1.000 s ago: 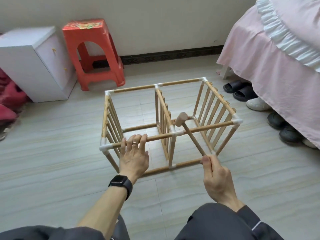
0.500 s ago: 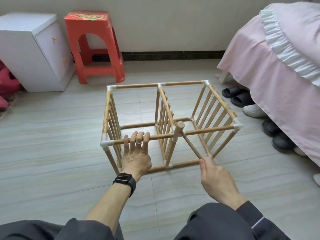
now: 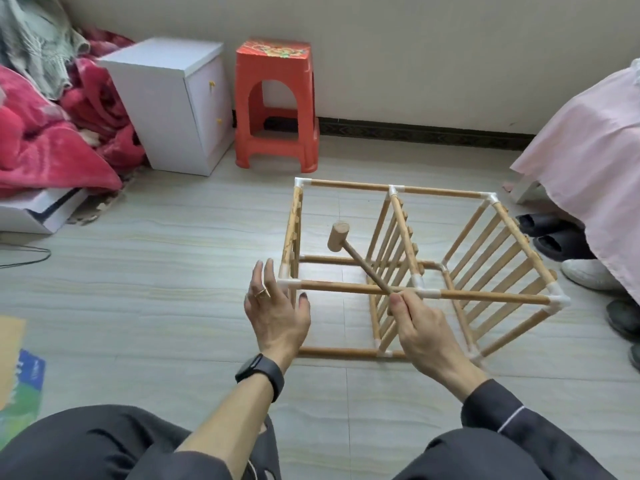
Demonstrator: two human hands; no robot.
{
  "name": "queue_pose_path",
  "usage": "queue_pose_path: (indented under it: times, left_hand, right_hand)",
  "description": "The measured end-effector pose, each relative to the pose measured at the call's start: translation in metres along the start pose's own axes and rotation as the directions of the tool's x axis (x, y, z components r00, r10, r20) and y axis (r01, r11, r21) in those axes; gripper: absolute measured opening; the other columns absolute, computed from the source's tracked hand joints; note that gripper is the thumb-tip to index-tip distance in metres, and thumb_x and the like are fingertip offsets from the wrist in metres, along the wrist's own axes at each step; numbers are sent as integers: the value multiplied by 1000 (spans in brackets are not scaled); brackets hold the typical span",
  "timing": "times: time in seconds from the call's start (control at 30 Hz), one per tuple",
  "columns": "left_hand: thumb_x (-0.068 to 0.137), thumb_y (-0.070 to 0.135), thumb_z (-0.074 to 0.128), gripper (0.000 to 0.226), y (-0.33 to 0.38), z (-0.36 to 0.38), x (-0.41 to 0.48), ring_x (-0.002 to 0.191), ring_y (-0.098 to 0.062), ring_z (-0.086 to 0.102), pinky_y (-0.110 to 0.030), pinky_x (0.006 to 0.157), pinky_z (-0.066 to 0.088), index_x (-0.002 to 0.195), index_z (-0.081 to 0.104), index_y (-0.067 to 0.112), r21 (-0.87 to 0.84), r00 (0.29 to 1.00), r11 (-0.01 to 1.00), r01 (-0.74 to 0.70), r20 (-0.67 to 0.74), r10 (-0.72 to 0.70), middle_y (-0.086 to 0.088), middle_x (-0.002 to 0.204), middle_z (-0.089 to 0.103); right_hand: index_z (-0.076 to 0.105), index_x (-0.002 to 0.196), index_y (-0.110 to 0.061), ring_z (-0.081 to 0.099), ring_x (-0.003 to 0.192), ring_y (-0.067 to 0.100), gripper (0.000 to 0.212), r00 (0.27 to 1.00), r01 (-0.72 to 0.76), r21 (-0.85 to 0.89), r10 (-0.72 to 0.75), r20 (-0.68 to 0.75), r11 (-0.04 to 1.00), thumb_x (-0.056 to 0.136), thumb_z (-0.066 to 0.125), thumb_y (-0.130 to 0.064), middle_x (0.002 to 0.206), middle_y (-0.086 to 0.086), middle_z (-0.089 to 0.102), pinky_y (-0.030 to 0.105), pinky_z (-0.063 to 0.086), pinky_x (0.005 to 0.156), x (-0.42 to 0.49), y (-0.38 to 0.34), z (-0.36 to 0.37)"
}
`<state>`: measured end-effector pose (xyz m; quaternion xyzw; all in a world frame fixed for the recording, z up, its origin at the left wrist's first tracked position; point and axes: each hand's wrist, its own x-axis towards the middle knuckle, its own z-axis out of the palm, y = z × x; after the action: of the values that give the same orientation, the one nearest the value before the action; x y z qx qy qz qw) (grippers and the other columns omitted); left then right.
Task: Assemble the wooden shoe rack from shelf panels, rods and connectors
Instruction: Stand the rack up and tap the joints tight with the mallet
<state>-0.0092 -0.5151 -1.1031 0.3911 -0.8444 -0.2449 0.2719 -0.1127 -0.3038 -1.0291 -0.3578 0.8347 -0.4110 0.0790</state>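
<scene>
Stool [image 3: 277, 105]: red, against wall
Cabinet [image 3: 173, 105]: white, beside stool
Blanket [image 3: 45, 140]: red, heaped left
Shoes [image 3: 568, 244]: by pink bedcover [image 3: 588, 133]

Pale wood-look tile floor [image 3: 173, 271]. Directly on it: shoe rack frame [image 3: 415, 292] standing mid-floor, red plastic stool [image 3: 277, 105] and white cabinet [image 3: 173, 105] by the wall, red blanket heap [image 3: 45, 140] far left, flat white box [image 3: 38, 211] beside it, shoes [image 3: 568, 251] at the pink-draped bed [image 3: 588, 140].

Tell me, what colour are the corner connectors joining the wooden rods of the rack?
White plastic corner connectors, clearest in the head view against the tan wooden rods.
</scene>
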Motion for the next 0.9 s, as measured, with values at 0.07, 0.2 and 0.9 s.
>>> queue_pose_path:
  times: [0.07,0.2,0.9]
  left_hand:
    - [94,39,61,45,-17,-9,15,127,-29,51,-45,103,46,134,51,21,-100,957,980,172,254,-142,-7,130,59]
    - [103,41,50,24,-35,-22,25,100,-27,64,-45,85,53,106,62,19,-135,895,982,135,441,-62,-5,104,71]
    - [105,46,42,20,-44,-19,26,72,-26,58,-36,58,42,101,52,29,21,909,1000,15,417,-23,3,73,59]
  right_hand:
    - [54,84,-26,48,44,15,30,996,2,-13,-1,92,1000,107,40,-38,57,2,58,36,38,42,9,-6,15]
    - [53,84,-26,51,48,14,32,990,122,-46,-118,83,991,106,37,-43,54,-6,52,32,38,46,19,-18,32]
    - [40,82,-29,42,41,15,42,972,184,-255,-137,191,949,100,16,-59,54,-1,48,32,34,41,19,-3,31]
